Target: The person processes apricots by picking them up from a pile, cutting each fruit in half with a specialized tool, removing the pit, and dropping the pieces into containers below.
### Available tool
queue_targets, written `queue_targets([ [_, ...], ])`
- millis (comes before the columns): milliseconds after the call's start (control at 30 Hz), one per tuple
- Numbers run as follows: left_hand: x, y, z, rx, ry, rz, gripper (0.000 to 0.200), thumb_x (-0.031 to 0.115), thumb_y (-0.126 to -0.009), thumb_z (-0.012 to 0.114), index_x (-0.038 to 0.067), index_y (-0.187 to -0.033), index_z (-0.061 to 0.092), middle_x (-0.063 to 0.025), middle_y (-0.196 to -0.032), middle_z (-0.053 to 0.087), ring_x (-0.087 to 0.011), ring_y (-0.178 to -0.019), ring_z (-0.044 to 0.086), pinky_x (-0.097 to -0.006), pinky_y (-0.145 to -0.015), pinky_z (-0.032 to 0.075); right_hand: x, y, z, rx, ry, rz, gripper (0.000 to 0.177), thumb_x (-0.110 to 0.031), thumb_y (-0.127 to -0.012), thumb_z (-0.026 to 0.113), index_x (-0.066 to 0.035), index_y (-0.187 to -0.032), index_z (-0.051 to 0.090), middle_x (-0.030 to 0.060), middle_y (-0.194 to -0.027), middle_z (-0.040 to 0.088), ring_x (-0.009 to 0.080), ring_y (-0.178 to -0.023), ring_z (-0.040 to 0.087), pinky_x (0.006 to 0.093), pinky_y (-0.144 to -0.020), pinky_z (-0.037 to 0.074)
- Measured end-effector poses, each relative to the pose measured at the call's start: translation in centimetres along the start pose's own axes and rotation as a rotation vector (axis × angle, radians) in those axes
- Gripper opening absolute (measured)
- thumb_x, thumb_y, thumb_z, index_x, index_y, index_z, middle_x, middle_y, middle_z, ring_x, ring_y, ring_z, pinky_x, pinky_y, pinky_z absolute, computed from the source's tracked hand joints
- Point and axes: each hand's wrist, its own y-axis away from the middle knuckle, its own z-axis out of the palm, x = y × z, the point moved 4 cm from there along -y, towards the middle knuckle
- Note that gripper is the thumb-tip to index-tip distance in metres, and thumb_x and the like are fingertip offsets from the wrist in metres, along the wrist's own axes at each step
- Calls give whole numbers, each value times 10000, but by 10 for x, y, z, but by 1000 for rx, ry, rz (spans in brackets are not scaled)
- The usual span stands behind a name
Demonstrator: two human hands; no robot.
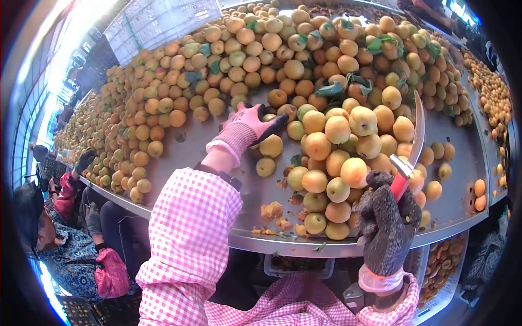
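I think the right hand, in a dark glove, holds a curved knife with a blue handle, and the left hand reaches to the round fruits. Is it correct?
Not quite: the handle is red, as the head view shows. The right hand does hold the curved knife, and the left hand reaches to the round fruits.

Left hand [249,124], pink glove, on fruit [337,129] mid-table [244,190]. Right hand [386,217], dark glove, grips red-handled knife [409,163] near front edge.

Fruit-sorting workplace, long metal table [247,243] heaped with apricot-like fruit [337,129], crates [162,27], gloved workers [70,244] alongside
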Motion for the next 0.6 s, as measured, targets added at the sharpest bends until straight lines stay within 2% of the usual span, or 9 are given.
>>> queue_targets([
  [133, 9, -2, 11, -23, -103, -84, 741, 647, -781, 567, 200, -1364, 468, -144, -1386, 390, -347, -1272, 427, -524, -1014, 382, -6, -1, 8, -58, 26, 33, 213, -163, -905, 630, -12, -1055, 622, -15, -662, 556, 29, -474, 446, 170, -394, 308],
  [267, 10, 43, 16, -42, -115, 7, 671, 585, -771, 615, 244, -1336, 491, -150, -1338, 416, -354, -1237, 455, -513, -984, 408, -6, -7, 7, -73, 73, 57, 187, -169, -894, 649, -39, -1029, 642, -18, -672, 565, 27, -481, 463, 160, -400, 328],
  [367, 16, 77, 21, -85, -158, 48, 678, 580, -769, 629, 231, -1334, 495, -151, -1345, 408, -343, -1223, 468, -510, -993, 404, 3, -8, 5, -78, 24, 14, 162, -160, -886, 662, -40, -994, 655, -16, -693, 590, 29, -504, 493, 168, -410, 346],
  [467, 19, 92, 24, -125, -202, 44, 671, 560, -764, 654, 231, -1329, 503, -166, -1373, 384, -357, -1282, 397, -541, -1042, 329, 4, -3, 7, -154, -54, 28, 116, -129, -880, 668, -35, -948, 656, -32, -713, 605, 16, -552, 516, 179, -445, 363],
  [500, 18, 92, 25, -120, -224, 41, 671, 557, -759, 662, 232, -1326, 508, -175, -1382, 379, -365, -1298, 377, -546, -1051, 312, 5, -2, 5, -165, 19, -18, 117, -126, -878, 671, -33, -946, 652, -33, -712, 600, 17, -550, 508, 181, -447, 366],
  [567, 18, 99, 20, -54, -243, 88, 681, 522, -736, 703, 180, -1298, 527, -169, -1393, 381, -359, -1323, 335, -573, -1049, 286, 8, -2, 5, -183, 166, -110, 121, -122, -873, 676, -28, -943, 644, -36, -709, 589, 19, -545, 490, 185, -451, 371],
  [600, 17, 105, 18, -2, -278, 118, 695, 521, -722, 716, 164, -1289, 532, -167, -1401, 376, -358, -1324, 334, -576, -1049, 282, 6, 3, 3, -174, 115, -51, 128, -115, -868, 681, -19, -940, 634, -39, -705, 577, 28, -550, 485, 192, -455, 378],
])
